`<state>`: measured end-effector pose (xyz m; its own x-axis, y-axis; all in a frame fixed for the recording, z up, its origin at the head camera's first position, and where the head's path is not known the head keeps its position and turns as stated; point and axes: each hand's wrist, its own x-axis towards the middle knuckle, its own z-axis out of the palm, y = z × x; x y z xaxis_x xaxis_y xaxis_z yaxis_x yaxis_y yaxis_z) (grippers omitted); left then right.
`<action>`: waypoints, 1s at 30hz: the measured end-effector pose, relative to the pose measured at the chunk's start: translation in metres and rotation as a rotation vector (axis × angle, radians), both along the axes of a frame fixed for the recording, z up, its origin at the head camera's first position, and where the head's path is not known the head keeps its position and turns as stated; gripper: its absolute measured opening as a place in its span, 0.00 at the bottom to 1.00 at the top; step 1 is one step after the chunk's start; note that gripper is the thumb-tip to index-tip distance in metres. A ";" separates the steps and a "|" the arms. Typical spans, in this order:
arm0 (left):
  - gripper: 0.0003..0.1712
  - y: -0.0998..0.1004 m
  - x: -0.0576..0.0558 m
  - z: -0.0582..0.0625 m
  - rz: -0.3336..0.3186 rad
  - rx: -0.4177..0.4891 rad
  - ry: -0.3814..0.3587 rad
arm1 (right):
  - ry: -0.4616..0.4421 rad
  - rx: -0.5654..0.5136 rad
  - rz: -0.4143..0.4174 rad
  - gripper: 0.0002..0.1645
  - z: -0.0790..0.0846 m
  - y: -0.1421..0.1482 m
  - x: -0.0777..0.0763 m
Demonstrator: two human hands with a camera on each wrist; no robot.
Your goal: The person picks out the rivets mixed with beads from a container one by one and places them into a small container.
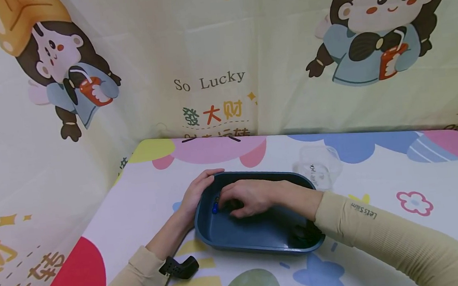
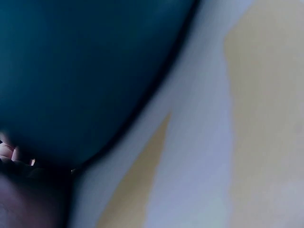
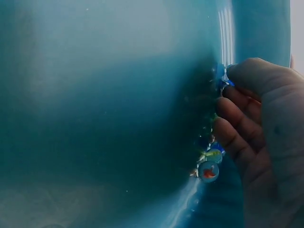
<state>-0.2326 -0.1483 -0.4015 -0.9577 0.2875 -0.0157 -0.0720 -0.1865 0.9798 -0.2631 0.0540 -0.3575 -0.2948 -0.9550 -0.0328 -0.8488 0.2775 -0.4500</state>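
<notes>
A dark blue rectangular basin [image 1: 263, 250] with rounded corners lies on the table. At its left end, my left hand [image 1: 194, 193] grips the rim; only a dark part of this hand [image 2: 28, 199] appears in the left wrist view. My right hand [image 1: 252, 196] is inside the basin, near the left wall. Small clear glass marbles [image 3: 208, 171] with coloured centres line the foot of that wall. In the right wrist view, the bent fingers [image 3: 232, 130] are right beside the marbles, and the thumb overlaps a blue marble [image 3: 220, 71]. From the head view, thumb and fingertips stand apart.
Behind the basin's right end, a clear plastic container [image 1: 319, 167] stands on the printed tablecloth [image 1: 381, 202]. A patterned cloth [image 1: 279, 66] hangs behind and to the left of the table. A black wrist camera [image 1: 180, 267] sits at the left sleeve.
</notes>
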 end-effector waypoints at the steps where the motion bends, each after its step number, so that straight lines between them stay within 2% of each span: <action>1: 0.24 0.000 0.000 0.000 0.000 0.000 0.001 | -0.003 0.002 0.001 0.16 0.000 0.000 0.000; 11: 0.24 0.000 0.000 0.000 -0.003 0.007 0.003 | -0.013 0.006 0.017 0.12 -0.002 0.001 -0.003; 30: 0.24 0.000 -0.001 0.001 -0.002 -0.007 -0.002 | 0.039 0.053 -0.046 0.12 0.000 0.004 -0.002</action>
<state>-0.2335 -0.1482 -0.4006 -0.9569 0.2897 -0.0193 -0.0741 -0.1791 0.9810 -0.2656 0.0583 -0.3575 -0.3403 -0.9376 -0.0712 -0.8511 0.3393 -0.4006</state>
